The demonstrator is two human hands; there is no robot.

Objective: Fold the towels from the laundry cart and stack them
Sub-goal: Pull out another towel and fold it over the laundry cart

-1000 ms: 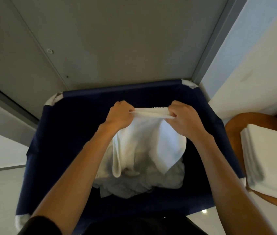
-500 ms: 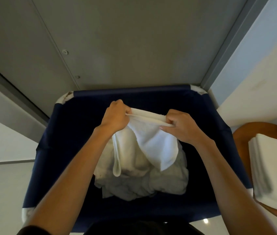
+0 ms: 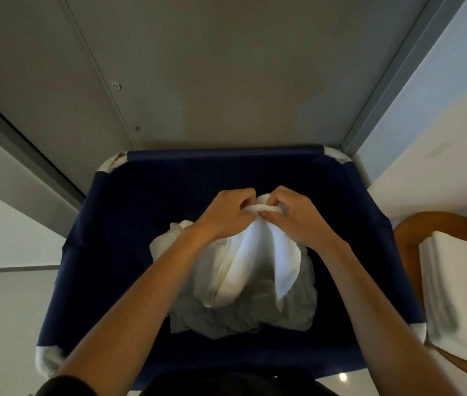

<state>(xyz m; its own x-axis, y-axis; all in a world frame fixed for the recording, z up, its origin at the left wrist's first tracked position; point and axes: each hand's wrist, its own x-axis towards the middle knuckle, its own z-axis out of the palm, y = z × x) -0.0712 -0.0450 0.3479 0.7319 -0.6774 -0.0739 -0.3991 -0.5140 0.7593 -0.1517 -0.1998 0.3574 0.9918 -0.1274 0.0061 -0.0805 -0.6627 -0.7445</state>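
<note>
1. The white towel [image 3: 255, 252] hangs over the inside of the cart. Its top edge is bunched where the left hand [image 3: 226, 215] and right hand [image 3: 295, 218] pinch it side by side, and two folds drape downward.
2. A crumpled pile of white towels [image 3: 240, 318] lies at the bottom of the cart, beneath the hanging one.
3. The laundry cart [image 3: 106, 267] is a square, open-topped navy fabric bin with white corners.
4. A stack of folded towels [image 3: 461, 295], white and flat, sits just to the right of the cart.
</note>
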